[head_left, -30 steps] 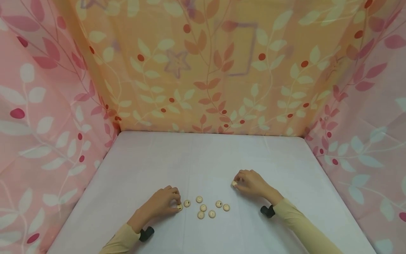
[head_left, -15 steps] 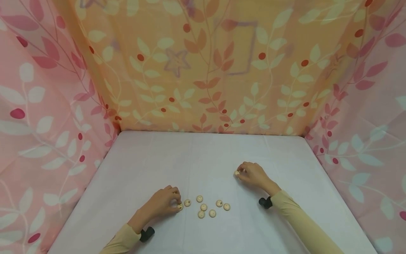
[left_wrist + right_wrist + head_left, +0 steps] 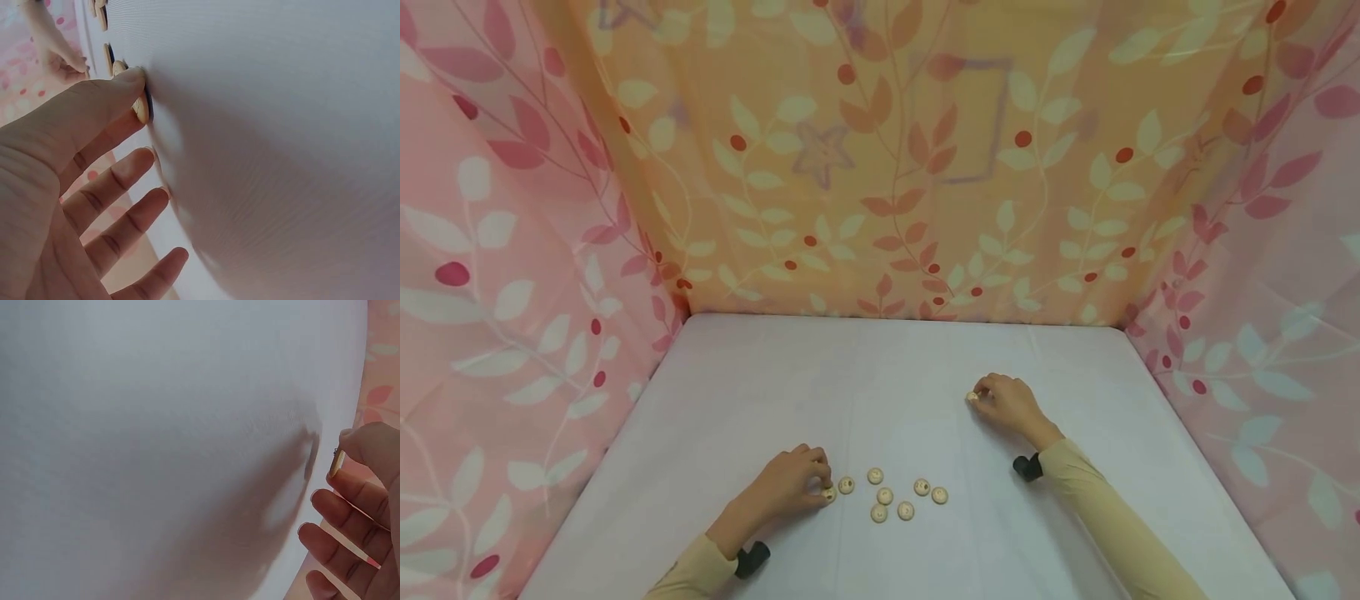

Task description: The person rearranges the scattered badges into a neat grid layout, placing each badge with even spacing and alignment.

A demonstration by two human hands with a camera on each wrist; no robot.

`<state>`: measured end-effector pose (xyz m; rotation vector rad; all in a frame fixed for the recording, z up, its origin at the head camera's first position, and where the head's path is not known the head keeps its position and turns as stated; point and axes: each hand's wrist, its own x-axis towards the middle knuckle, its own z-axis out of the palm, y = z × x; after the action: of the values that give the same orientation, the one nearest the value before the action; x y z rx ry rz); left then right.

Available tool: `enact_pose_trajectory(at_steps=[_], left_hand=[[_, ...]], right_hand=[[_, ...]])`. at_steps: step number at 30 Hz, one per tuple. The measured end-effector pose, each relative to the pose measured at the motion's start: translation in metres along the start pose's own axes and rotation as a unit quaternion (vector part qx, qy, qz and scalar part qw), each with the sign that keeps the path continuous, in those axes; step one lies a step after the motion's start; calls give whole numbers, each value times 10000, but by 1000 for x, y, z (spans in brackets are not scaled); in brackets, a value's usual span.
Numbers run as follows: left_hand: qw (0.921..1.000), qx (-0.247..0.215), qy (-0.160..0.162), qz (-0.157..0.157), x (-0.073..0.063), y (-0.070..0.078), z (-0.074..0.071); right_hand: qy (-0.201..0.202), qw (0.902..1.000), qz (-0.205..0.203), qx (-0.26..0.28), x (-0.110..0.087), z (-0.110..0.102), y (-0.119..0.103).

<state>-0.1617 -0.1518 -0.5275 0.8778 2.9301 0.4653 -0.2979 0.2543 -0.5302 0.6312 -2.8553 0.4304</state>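
Observation:
My left hand (image 3: pixel 790 479) pinches a small round wooden disc (image 3: pixel 142 109) between thumb and index finger. The disc sits on edge at the white cloth, at the left end of a loose group of discs. Beyond my right hand's (image 3: pixel 1011 404) thumb and index fingertips shows another pale disc (image 3: pixel 336 462), which they pinch by its edges. In the right wrist view this disc hangs above the table, apart from its shadow. Between the hands and nearer the front lie several similar discs (image 3: pixel 885 496), flat, with small dark marks on their faces.
A white cloth (image 3: pixel 820 375) covers the tabletop. Leaf-patterned curtains surround it: an orange one (image 3: pixel 880 208) at the back and pink ones at the left (image 3: pixel 497 333) and right (image 3: pixel 1262 292). A black wrist camera is strapped to each arm.
My right hand has moved away toward the back and slightly right, carrying its disc. My left hand keeps its pinch in place. The loose discs lie as before; the head view shifts slightly.

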Motion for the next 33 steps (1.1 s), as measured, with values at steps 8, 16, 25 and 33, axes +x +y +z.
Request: enact_pose_trajectory(at_steps=[8, 16, 25, 33], left_hand=[[9999, -86, 51, -34, -1, -1, 1], [9999, -74, 131, 50, -3, -2, -1], [9998, -201, 83, -8, -3, -1, -1], [9998, -157, 54, -62, -3, -2, 0]], right_hand=[[-124, 9990, 431, 49, 9, 2, 8], [-204, 9976, 658, 84, 15, 2, 9], [-101, 9980, 620, 38, 18, 3, 12], [-4, 9982, 600, 23, 15, 2, 11]])
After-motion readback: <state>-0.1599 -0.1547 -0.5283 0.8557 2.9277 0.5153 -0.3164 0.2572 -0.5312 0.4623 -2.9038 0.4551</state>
